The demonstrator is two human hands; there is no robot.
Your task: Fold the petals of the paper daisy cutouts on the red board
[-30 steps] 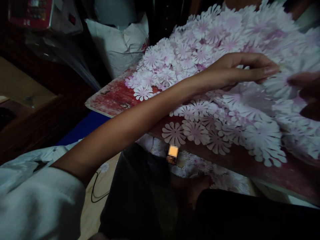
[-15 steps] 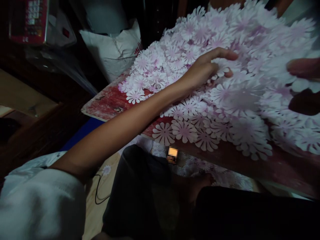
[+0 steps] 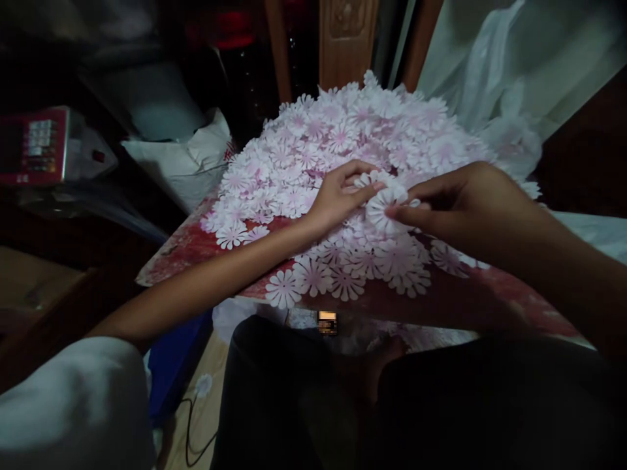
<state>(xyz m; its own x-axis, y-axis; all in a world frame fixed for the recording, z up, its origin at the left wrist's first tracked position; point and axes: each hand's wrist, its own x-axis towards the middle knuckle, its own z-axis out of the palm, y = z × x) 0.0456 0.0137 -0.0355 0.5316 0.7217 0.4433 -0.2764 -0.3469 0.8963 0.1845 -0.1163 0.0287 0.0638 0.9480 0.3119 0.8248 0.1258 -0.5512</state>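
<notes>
A large heap of white flower cutouts [image 3: 294, 156] with pale pink centres covers much of a worn red board [image 3: 176, 251]. Above the front of the heap, my left hand [image 3: 340, 192] pinches a white flower cutout [image 3: 369, 178] between thumb and fingers. My right hand [image 3: 460, 202] comes in from the right and grips another flower cutout [image 3: 382, 212] at its edge. The two flowers overlap, so whether each is single or layered I cannot tell. Several loose flowers [image 3: 313, 275] lie flat along the board's near edge.
At the left stand a white sack [image 3: 181, 163] and a red device with keys [image 3: 42, 143]. Clear plastic bags [image 3: 514, 130] hang at the back right. Under the board are my dark-trousered legs [image 3: 274, 391], a blue object [image 3: 179, 365] and a black cable [image 3: 189, 431].
My right hand has come from the right edge to meet my left hand over the heap, and the flowers they hold now overlap. The view has shifted, showing more to the right.
</notes>
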